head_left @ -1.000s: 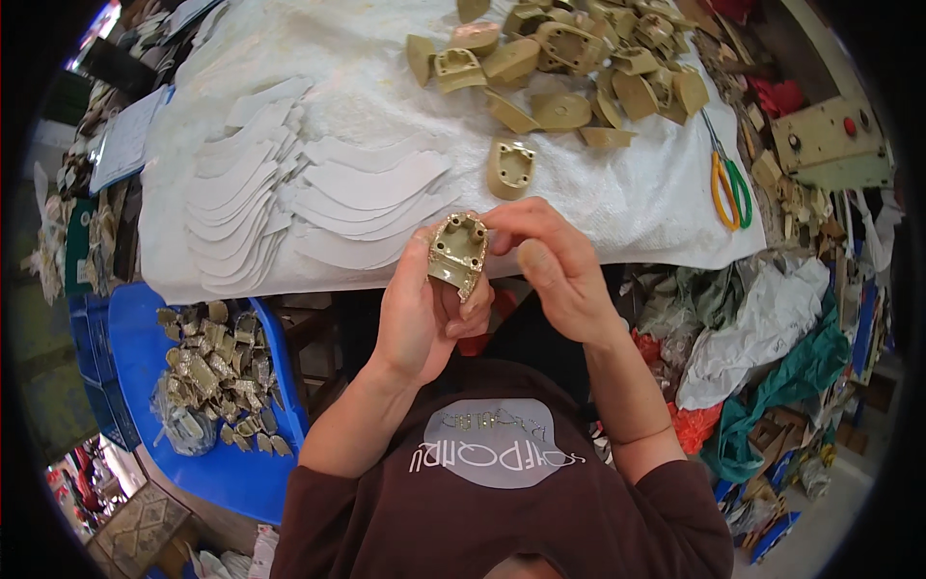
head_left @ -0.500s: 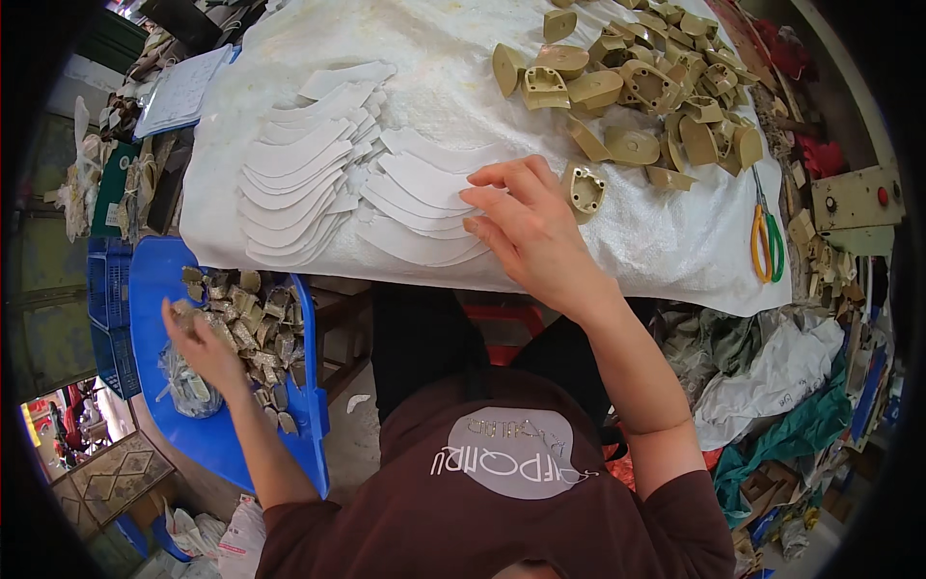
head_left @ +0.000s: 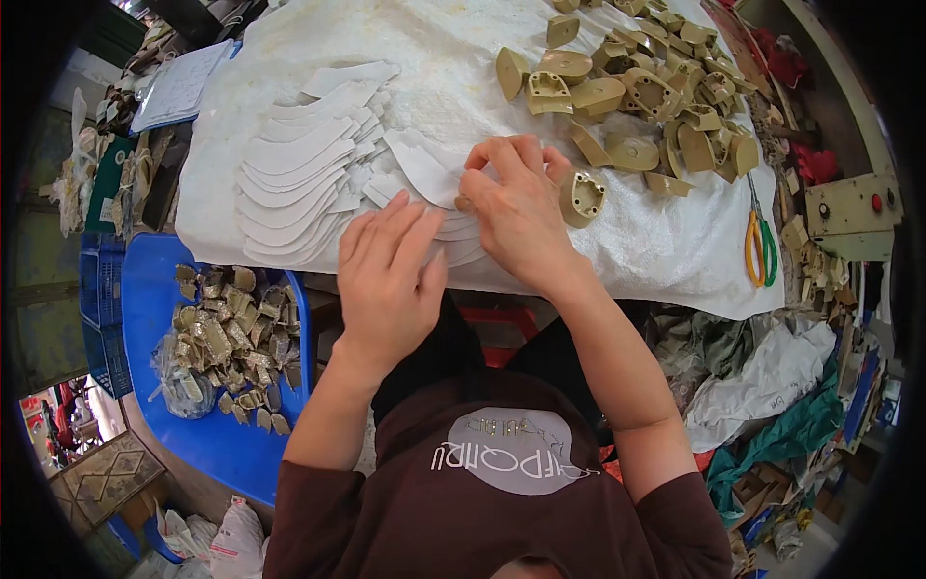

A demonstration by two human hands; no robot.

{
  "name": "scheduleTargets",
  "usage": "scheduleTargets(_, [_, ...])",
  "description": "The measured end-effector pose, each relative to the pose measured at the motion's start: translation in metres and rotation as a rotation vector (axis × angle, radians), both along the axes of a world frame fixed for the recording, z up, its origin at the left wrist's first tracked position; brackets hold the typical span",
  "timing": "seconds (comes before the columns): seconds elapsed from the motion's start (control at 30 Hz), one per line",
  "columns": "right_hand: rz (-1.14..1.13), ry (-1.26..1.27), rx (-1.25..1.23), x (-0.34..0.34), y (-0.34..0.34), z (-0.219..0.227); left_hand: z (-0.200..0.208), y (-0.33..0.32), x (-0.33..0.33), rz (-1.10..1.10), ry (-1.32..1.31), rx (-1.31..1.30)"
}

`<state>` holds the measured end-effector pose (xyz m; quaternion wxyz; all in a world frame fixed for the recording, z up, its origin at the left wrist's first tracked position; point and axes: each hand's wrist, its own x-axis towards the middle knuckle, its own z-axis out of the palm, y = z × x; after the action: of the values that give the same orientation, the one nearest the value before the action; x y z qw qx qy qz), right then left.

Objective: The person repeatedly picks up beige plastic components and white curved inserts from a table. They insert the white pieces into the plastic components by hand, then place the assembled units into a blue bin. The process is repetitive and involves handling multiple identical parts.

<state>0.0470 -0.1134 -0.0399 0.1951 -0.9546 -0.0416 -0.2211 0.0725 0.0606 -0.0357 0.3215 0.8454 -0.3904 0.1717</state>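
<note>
My right hand [head_left: 521,212] pinches the right end of a thin white curved piece [head_left: 422,166] over a fanned row of similar pieces. Beside it my left hand [head_left: 388,280] reaches over the table's near edge, fingers stretched out and slightly apart above the lower part of that row, hiding some of it. To the left lies a larger fanned stack of white curved pieces [head_left: 289,198]. Just right of my right hand stands one tan hollow block [head_left: 583,199] with small holes, which looks like a shoe heel.
A heap of tan blocks [head_left: 632,150] covers the table's far right. Scissors [head_left: 760,246] with orange and green handles lie near the right edge. At my left, a blue plastic chair or tray [head_left: 174,449] holds glittery small pieces [head_left: 236,333] and a clear bag [head_left: 183,384].
My left hand has come from above the glittery pieces to the white row on the table. My right hand has taken hold of a curved piece, which now sits at a steeper angle.
</note>
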Motion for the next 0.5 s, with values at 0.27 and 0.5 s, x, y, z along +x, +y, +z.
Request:
scheduleTargets(0.27, [-0.104, -0.289, 0.422, -0.045, -0.034, 0.03, -0.005, -0.006, -0.007, 0.005, 0.006, 0.15])
scheduleTargets(0.5, [0.129, -0.121, 0.222, -0.079, -0.036, 0.044, 0.015, -0.035, -0.035, -0.297, 0.882, -0.417])
